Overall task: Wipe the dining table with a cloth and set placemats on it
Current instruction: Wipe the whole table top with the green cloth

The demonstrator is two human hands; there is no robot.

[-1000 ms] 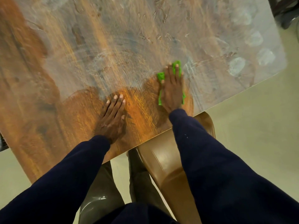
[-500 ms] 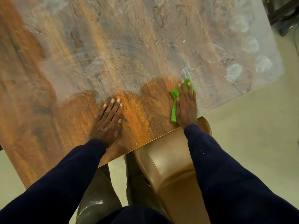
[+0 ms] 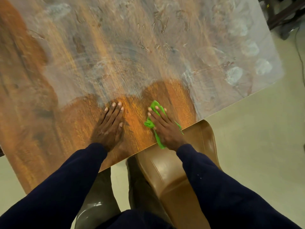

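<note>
The smeared table fills the upper frame, a brown chair tucked below its edge. At lower centre, the left hand lies flat with straight fingers; the right hand presses flat-fingered on the green cloth.

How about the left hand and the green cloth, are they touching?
Apart. Head view shows bare wooden table between the left hand and the green cloth under the right hand.
</note>
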